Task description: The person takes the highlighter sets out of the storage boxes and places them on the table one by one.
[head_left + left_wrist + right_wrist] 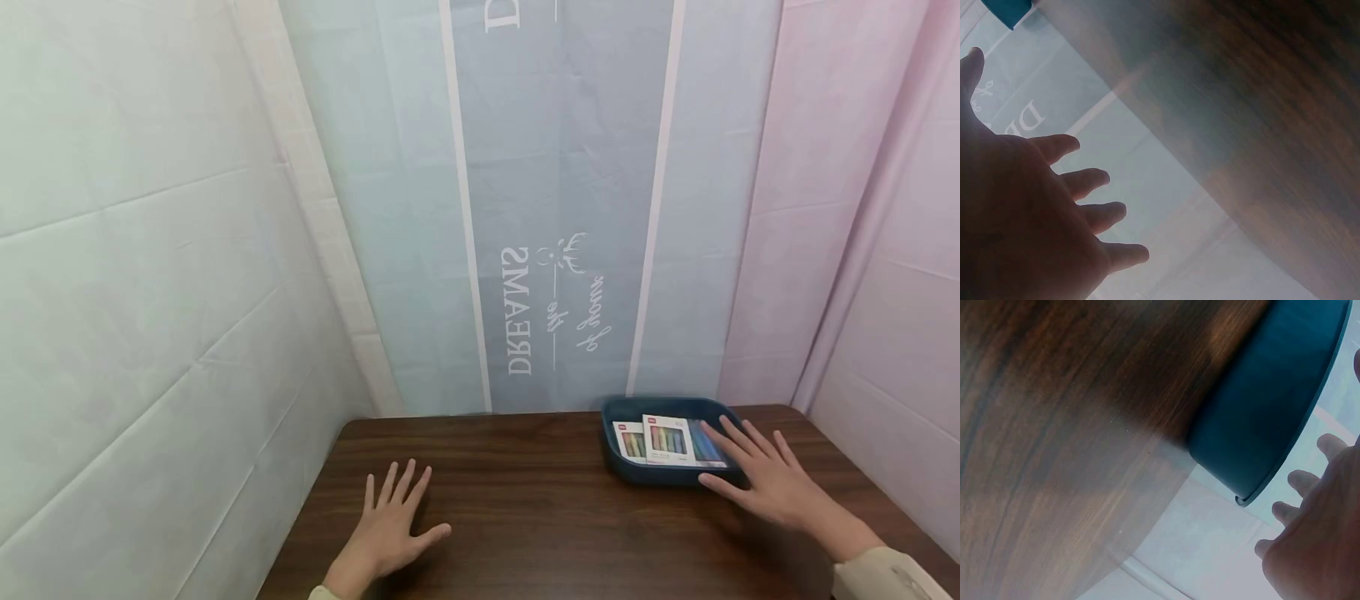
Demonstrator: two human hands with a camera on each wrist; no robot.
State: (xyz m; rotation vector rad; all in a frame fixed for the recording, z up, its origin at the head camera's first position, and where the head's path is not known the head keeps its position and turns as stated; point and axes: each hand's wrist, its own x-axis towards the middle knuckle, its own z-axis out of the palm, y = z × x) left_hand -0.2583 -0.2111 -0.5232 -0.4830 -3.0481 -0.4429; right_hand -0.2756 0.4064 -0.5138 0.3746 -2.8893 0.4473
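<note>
My left hand (390,527) hovers over the left part of the brown wooden table, fingers spread and holding nothing. In the left wrist view that hand (1035,206) shows its fingers apart, away from any object. The right hand (772,479), also with spread fingers, is at the right side of a dark blue basin (652,475). Its fingers reach over the basin's rim; whether they touch it I cannot tell. Inside the basin lie flat white packs (669,442) with colourful sticks pictured or showing, and a blue pack (705,443) beside them.
The wooden table (525,500) meets a hanging printed curtain (562,208) at its back edge. Pale fabric walls (150,292) enclose the left and right sides. In the right wrist view the basin's outer wall (1260,394) stands on the tabletop.
</note>
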